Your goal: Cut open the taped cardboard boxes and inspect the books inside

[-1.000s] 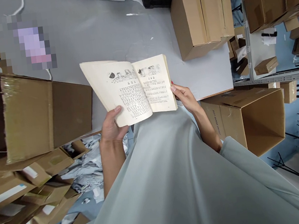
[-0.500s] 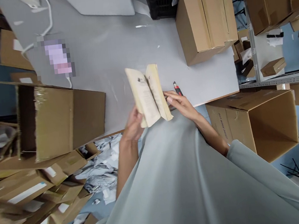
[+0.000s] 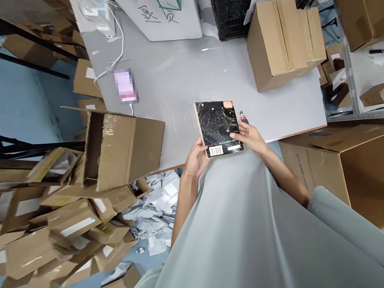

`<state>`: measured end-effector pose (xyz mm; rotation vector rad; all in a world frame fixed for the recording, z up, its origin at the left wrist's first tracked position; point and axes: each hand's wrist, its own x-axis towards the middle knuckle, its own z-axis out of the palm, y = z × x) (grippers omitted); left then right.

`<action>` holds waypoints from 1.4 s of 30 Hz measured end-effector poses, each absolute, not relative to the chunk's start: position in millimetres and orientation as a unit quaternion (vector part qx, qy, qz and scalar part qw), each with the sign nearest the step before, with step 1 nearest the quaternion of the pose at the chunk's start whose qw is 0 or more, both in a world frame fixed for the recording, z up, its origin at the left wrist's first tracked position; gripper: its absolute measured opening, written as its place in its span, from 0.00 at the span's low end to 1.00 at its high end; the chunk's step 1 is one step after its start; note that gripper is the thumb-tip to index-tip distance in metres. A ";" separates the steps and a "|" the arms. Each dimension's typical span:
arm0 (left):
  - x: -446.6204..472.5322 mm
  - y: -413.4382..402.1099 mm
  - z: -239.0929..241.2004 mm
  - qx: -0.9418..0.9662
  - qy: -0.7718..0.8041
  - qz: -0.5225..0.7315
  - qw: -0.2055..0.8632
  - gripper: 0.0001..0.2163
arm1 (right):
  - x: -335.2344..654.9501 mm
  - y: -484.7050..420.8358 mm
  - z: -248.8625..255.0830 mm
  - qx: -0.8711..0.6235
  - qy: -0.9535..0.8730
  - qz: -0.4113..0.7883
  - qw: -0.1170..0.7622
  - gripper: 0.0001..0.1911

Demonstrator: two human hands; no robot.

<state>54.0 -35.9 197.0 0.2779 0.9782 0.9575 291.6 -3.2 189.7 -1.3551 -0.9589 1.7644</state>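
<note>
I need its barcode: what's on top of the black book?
The thumb of the right hand rests on the black book, hiding any print beneath; the barcode label shows.

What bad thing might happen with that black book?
The right hand is close to what looks like a cutter, so it might get nicked if the blade is out. The black book is held near the edge of the table, so it might fall if it slips.

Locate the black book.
In the head view, the left hand and right hand hold the book by the table's near edge, left of the red tool.
</note>
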 end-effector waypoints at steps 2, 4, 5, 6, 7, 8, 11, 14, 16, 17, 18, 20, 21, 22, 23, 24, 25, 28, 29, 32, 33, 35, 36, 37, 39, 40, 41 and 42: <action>55.3 -33.7 196.9 0.160 0.464 0.423 0.761 0.18 | 292.9 -4.0 191.7 -0.525 -0.358 0.678 0.369 0.37; 57.2 -31.7 197.4 0.193 0.479 0.409 0.753 0.20 | 295.5 -5.5 194.3 -0.531 -0.353 0.672 0.376 0.36; 58.0 -30.8 197.7 0.210 0.487 0.407 0.743 0.22 | 297.2 -6.2 195.2 -0.533 -0.357 0.668 0.378 0.36; 58.6 -30.0 198.0 0.228 0.496 0.408 0.732 0.23 | 298.9 -6.9 195.5 -0.535 -0.364 0.662 0.377 0.36; 58.9 -29.2 198.2 0.245 0.504 0.410 0.720 0.24 | 300.4 -7.4 195.5 -0.538 -0.372 0.657 0.375 0.35; 59.2 -28.6 198.4 0.260 0.512 0.411 0.708 0.24 | 301.7 -7.8 195.1 -0.541 -0.380 0.652 0.371 0.35; 59.6 -27.1 200.0 0.290 0.522 0.409 0.690 0.25 | 303.4 -8.3 193.0 -0.547 -0.399 0.639 0.365 0.35; 60.2 -26.3 202.5 0.307 0.529 0.406 0.679 0.26 | 304.2 -7.6 191.0 -0.545 -0.415 0.626 0.373 0.34; 60.8 -26.6 203.4 0.323 0.543 0.402 0.663 0.27 | 305.2 -6.5 189.3 -0.542 -0.424 0.620 0.378 0.34; 61.3 -27.1 203.3 0.333 0.552 0.397 0.653 0.27 | 305.7 -6.0 188.0 -0.540 -0.427 0.619 0.377 0.34; 61.8 -27.9 203.0 0.345 0.561 0.391 0.643 0.27 | 306.2 -5.4 186.6 -0.541 -0.429 0.619 0.375 0.34; 63.2 -30.0 201.7 0.374 0.575 0.384 0.618 0.26 | 306.2 -5.0 183.7 -0.546 -0.431 0.618 0.367 0.34; 63.9 -31.2 200.9 0.392 0.581 0.384 0.601 0.26 | 305.7 -5.1 182.8 -0.548 -0.431 0.616 0.366 0.34; 64.4 -32.3 200.4 0.412 0.587 0.386 0.580 0.26 | 304.9 -5.4 182.6 -0.550 -0.432 0.613 0.367 0.33; 64.5 -33.1 199.9 0.436 0.593 0.390 0.554 0.25 | 303.8 -5.9 183.3 -0.553 -0.434 0.605 0.373 0.32; 64.0 -33.6 199.7 0.461 0.600 0.394 0.522 0.23 | 302.6 -6.6 185.0 -0.554 -0.439 0.596 0.382 0.30; 62.9 -33.6 199.6 0.488 0.604 0.398 0.489 0.21 | 301.4 -7.2 187.7 -0.551 -0.448 0.586 0.391 0.28; 56.5 -31.3 200.7 0.559 0.602 0.408 0.399 0.14 | 298.5 -8.5 199.6 -0.531 -0.488 0.555 0.414 0.21; 53.9 -30.1 201.6 0.575 0.598 0.409 0.381 0.12 | 297.8 -8.4 203.8 -0.524 -0.501 0.547 0.419 0.20; 47.3 -26.1 207.1 0.588 0.587 0.410 0.375 0.10 | 295.8 -7.0 213.9 -0.515 -0.515 0.531 0.434 0.17; 45.9 -24.9 209.8 0.581 0.588 0.409 0.386 0.10 | 295.4 -6.2 216.2 -0.514 -0.512 0.534 0.434 0.18; 44.1 -23.0 215.7 0.547 0.600 0.409 0.418 0.10 | 294.7 -3.8 219.0 -0.516 -0.502 0.550 0.423 0.18; 43.7 -22.2 218.4 0.522 0.610 0.410 0.434 0.11 | 294.4 -2.2 219.6 -0.524 -0.496 0.558 0.410 0.18; 43.4 -21.7 220.5 0.493 0.620 0.412 0.451 0.12 | 294.1 -0.4 219.8 -0.534 -0.489 0.564 0.397 0.18; 42.9 -21.3 222.2 0.431 0.632 0.417 0.491 0.15 | 292.4 4.1 218.7 -0.553 -0.470 0.579 0.372 0.20; 42.5 -21.5 221.7 0.402 0.634 0.417 0.513 0.17 | 291.0 6.7 217.8 -0.557 -0.460 0.589 0.362 0.22; 41.9 -21.8 220.4 0.374 0.635 0.414 0.535 0.19 | 289.0 9.5 216.6 -0.556 -0.450 0.603 0.352 0.25; 41.1 -22.2 218.8 0.350 0.634 0.410 0.555 0.21 | 286.6 12.2 215.6 -0.552 -0.441 0.618 0.344 0.27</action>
